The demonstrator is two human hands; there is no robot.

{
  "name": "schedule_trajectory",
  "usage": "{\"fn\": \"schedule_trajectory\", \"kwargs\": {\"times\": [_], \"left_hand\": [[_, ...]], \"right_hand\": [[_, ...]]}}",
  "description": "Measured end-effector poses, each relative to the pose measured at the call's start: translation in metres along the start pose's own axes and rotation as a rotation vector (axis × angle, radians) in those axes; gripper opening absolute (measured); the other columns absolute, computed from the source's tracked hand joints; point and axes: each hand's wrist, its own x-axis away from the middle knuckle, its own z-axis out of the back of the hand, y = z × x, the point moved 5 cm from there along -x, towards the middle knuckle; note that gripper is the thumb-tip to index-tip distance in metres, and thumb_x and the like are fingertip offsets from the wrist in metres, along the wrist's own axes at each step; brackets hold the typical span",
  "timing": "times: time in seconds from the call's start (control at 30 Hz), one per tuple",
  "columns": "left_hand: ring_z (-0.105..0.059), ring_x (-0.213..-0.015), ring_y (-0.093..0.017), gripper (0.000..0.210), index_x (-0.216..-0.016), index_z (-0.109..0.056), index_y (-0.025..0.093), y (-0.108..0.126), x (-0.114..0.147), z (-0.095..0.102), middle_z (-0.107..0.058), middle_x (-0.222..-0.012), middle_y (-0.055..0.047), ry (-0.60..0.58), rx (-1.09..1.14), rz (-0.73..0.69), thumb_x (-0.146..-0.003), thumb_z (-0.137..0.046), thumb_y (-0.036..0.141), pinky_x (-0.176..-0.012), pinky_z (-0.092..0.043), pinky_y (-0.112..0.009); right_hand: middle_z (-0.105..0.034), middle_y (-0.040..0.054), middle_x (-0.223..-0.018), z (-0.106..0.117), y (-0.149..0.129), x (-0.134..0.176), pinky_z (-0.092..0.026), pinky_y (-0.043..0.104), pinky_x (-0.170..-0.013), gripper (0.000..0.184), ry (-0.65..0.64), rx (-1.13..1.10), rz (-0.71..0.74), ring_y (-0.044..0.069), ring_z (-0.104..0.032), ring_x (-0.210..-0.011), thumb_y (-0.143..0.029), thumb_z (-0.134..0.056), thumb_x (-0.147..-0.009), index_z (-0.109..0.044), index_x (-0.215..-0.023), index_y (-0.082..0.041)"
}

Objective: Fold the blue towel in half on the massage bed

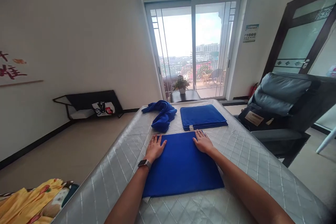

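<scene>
A flat blue cloth [183,168], folded to a near-rectangle, lies on the silver quilted mattress [241,196] in front of me. My left hand [155,147] rests flat with fingers spread on its far left corner, a watch on the wrist. On the far right corner lies my right hand [203,142], palm down and fingers stretched out. Just beyond it sits a neat stack of folded blue cloths [203,115] with a white tag at the near edge. To the left of the stack is a crumpled blue cloth [163,113].
A dark grey recliner [283,94] with a black bag stands right of the mattress. Past its far end, a potted plant [181,84] stands on a small dark table before the sliding glass door. Yellow patterned fabric [34,203] lies low at the left.
</scene>
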Motion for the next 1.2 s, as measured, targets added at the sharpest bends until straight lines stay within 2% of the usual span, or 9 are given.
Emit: {"fn": "schedule_trajectory", "kwargs": {"times": [0.2, 0.37, 0.47, 0.63, 0.73, 0.83, 0.97, 1.07, 1.2], "left_hand": [[-0.023, -0.151, -0.032, 0.079, -0.158, -0.027, 0.015, -0.001, -0.005, -0.001, -0.025, -0.164, -0.017, -0.018, -0.006, 0.041, -0.098, -0.017, 0.065, -0.119, -0.026, -0.048], [-0.032, -0.146, -0.042, 0.082, -0.151, -0.038, 0.003, 0.013, -0.014, 0.023, -0.039, -0.155, -0.027, 0.037, 0.02, 0.088, -0.097, -0.023, 0.064, -0.118, -0.022, -0.06], [-0.027, -0.149, -0.039, 0.078, -0.148, -0.042, 0.002, 0.07, -0.018, 0.036, -0.039, -0.155, -0.027, 0.102, 0.078, -0.057, -0.099, -0.02, 0.059, -0.121, -0.018, -0.055], [-0.032, -0.149, -0.023, 0.064, -0.151, -0.042, 0.019, 0.212, -0.006, 0.028, -0.044, -0.157, -0.011, 0.111, 0.211, -0.449, -0.102, -0.022, 0.055, -0.121, -0.027, -0.04], [-0.036, -0.147, -0.024, 0.062, -0.151, -0.043, 0.018, 0.25, -0.003, 0.017, -0.044, -0.156, -0.014, 0.114, 0.252, -0.49, -0.103, -0.019, 0.05, -0.118, -0.033, -0.044], [-0.037, -0.147, -0.025, 0.062, -0.152, -0.04, 0.019, 0.237, -0.004, 0.01, -0.043, -0.157, -0.015, 0.119, 0.255, -0.47, -0.104, -0.016, 0.048, -0.118, -0.033, -0.048], [-0.031, -0.149, -0.026, 0.07, -0.152, -0.04, 0.016, 0.179, -0.006, 0.004, -0.04, -0.158, -0.014, 0.12, 0.223, -0.378, -0.102, -0.014, 0.057, -0.122, -0.026, -0.048], [-0.029, -0.15, -0.03, 0.076, -0.152, -0.039, 0.014, 0.132, -0.008, 0.002, -0.038, -0.159, -0.017, 0.123, 0.189, -0.239, -0.1, -0.013, 0.061, -0.121, -0.024, -0.053], [-0.027, -0.15, -0.029, 0.078, -0.153, -0.038, 0.012, 0.08, -0.005, 0.0, -0.034, -0.16, -0.018, 0.115, 0.127, -0.086, -0.099, -0.014, 0.063, -0.122, -0.021, -0.048]], "right_hand": [[-0.015, 0.0099, -0.166, 0.002, 0.009, 0.007, -0.005, 0.036, -0.123, 0.071, 0.029, -0.013, 0.015, 0.019, -0.008, -0.153, -0.047, -0.019, -0.102, -0.019, -0.159, -0.005], [-0.016, 0.0103, -0.166, 0.006, 0.003, 0.011, -0.006, 0.035, -0.123, 0.07, 0.055, -0.013, -0.002, 0.019, -0.01, -0.153, -0.046, -0.019, -0.102, -0.02, -0.158, -0.004], [-0.017, 0.0108, -0.166, 0.008, 0.002, 0.012, -0.007, 0.036, -0.123, 0.069, 0.057, -0.018, -0.012, 0.019, -0.011, -0.153, -0.045, -0.021, -0.102, -0.021, -0.158, -0.005], [-0.02, 0.0083, -0.165, 0.007, 0.004, 0.016, -0.01, 0.038, -0.124, 0.067, 0.057, 0.019, 0.055, 0.021, -0.014, -0.153, -0.038, -0.035, -0.098, -0.023, -0.159, -0.013], [-0.024, 0.0073, -0.164, 0.003, 0.008, 0.016, -0.011, 0.037, -0.124, 0.071, 0.05, 0.051, 0.107, 0.023, -0.017, -0.152, -0.035, -0.047, -0.093, -0.028, -0.159, -0.017], [-0.02, 0.0093, -0.165, 0.0, 0.009, 0.013, -0.01, 0.039, -0.124, 0.068, 0.068, 0.071, 0.109, 0.023, -0.014, -0.153, -0.032, -0.041, -0.095, -0.026, -0.159, -0.012], [-0.02, 0.0101, -0.165, 0.001, 0.007, 0.009, -0.011, 0.037, -0.124, 0.063, 0.083, 0.025, 0.026, 0.02, -0.014, -0.153, -0.035, -0.021, -0.102, -0.024, -0.158, -0.007], [-0.019, 0.0097, -0.165, 0.005, 0.005, 0.01, -0.009, 0.036, -0.124, 0.066, 0.068, 0.01, -0.008, 0.019, -0.013, -0.153, -0.041, -0.021, -0.102, -0.022, -0.159, -0.007], [-0.018, 0.0091, -0.166, 0.008, 0.003, 0.013, -0.008, 0.035, -0.123, 0.067, 0.057, 0.014, -0.012, 0.018, -0.012, -0.153, -0.041, -0.019, -0.102, -0.023, -0.158, -0.005]]}}
